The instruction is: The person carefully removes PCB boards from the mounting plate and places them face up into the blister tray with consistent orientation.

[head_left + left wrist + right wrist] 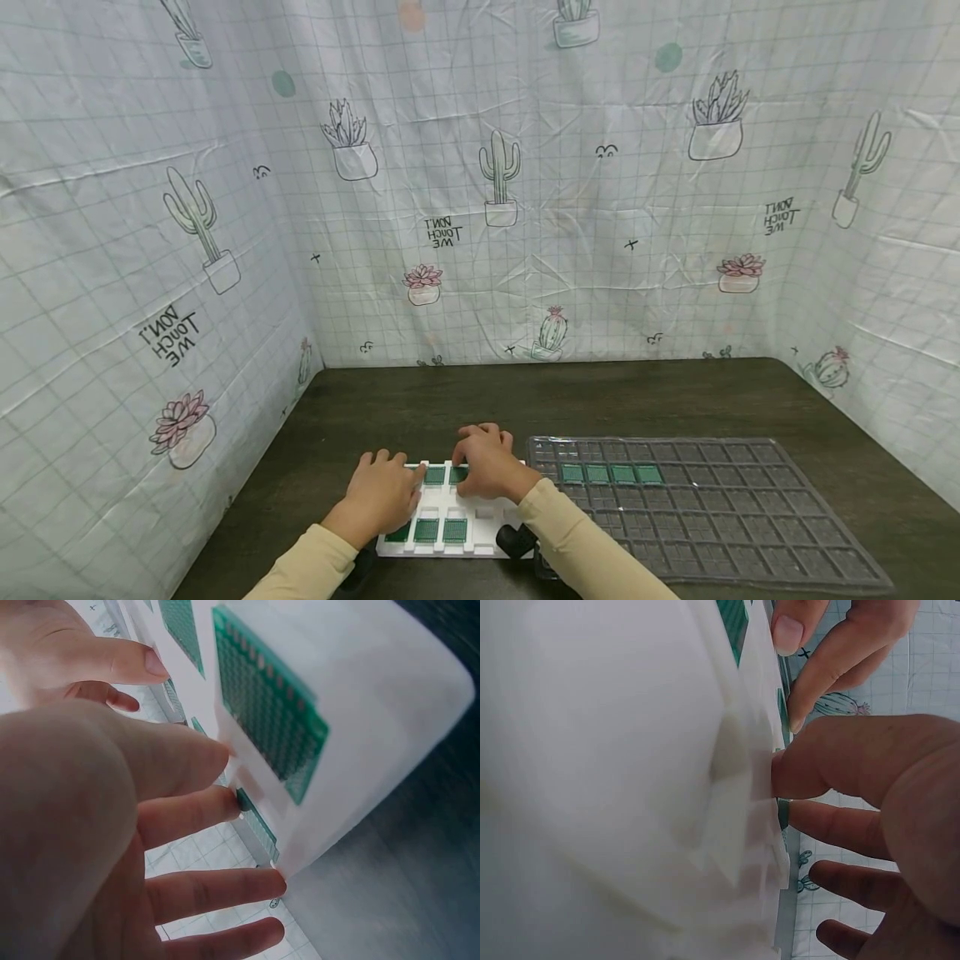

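A white tray lies on the table with small green circuit boards seated in slots along its far and near rows. My right hand pinches a green circuit board in the far row, thumb on the near side and index finger on the far side. My left hand rests over the tray's left end with fingers fairly straight. In the left wrist view, its index fingertip touches a circuit board at the tray's edge. Another circuit board sits in the near row.
To the right, a clear plastic tray with many compartments holds several green boards in one row. A black wrist device under the right wrist overlaps the white tray. Printed fabric encloses the dark table at back and sides.
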Action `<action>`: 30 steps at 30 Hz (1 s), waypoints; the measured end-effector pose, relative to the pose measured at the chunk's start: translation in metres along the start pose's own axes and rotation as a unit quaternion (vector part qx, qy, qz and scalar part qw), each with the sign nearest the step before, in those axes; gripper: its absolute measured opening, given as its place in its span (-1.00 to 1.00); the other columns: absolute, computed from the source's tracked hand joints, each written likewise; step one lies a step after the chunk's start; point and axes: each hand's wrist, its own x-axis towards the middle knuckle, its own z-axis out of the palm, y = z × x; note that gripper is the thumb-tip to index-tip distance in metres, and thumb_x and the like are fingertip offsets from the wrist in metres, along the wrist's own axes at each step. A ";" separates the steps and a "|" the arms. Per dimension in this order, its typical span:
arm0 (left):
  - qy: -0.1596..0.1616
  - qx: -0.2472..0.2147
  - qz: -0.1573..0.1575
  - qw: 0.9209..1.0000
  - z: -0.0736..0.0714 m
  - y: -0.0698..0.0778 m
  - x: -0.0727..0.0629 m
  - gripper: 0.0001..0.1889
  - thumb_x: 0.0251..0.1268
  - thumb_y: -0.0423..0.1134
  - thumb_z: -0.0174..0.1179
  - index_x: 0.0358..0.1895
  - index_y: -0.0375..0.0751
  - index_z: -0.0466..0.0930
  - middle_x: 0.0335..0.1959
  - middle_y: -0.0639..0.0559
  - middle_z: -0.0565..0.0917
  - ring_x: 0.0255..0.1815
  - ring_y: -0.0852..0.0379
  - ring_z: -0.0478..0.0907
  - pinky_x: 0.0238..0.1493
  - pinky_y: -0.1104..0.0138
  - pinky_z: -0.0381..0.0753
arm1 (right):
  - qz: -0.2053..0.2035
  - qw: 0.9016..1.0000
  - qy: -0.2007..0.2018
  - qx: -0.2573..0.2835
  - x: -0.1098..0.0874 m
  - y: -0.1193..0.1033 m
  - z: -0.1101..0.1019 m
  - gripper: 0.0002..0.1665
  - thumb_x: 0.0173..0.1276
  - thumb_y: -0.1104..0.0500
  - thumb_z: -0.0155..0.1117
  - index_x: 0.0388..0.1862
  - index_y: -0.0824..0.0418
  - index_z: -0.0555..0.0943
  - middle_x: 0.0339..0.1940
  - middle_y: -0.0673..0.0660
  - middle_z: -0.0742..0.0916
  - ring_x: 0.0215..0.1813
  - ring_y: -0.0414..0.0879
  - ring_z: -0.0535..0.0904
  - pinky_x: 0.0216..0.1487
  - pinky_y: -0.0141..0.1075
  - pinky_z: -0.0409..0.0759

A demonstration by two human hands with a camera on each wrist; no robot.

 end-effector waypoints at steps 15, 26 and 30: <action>-0.003 0.004 -0.002 1.000 0.003 0.000 0.002 -0.56 0.36 0.09 0.13 0.26 0.13 0.57 0.12 -0.06 0.63 0.15 -0.17 0.52 0.19 -0.13 0.44 | -0.006 1.000 0.007 -0.002 0.000 0.001 0.002 -0.80 0.08 0.13 0.50 -0.27 0.03 0.75 0.37 0.20 0.52 0.38 0.28 0.26 0.19 0.22 0.19; 0.003 0.009 -0.004 1.000 0.006 0.000 0.003 -0.55 0.35 0.11 0.13 0.25 0.13 0.57 0.11 -0.05 0.63 0.13 -0.15 0.53 0.18 -0.12 0.45 | -0.012 1.000 0.015 -0.007 0.001 0.001 0.002 -0.81 0.05 0.14 0.50 -0.30 0.02 0.75 0.35 0.19 0.54 0.38 0.29 0.27 0.17 0.22 0.21; 0.006 0.010 -0.005 1.000 0.006 0.000 0.003 -0.56 0.34 0.10 0.14 0.24 0.13 0.58 0.10 -0.06 0.64 0.13 -0.15 0.53 0.17 -0.12 0.46 | -0.015 1.000 0.016 -0.004 0.000 0.000 0.000 -0.81 0.05 0.15 0.49 -0.29 0.03 0.75 0.35 0.19 0.54 0.38 0.30 0.27 0.18 0.23 0.21</action>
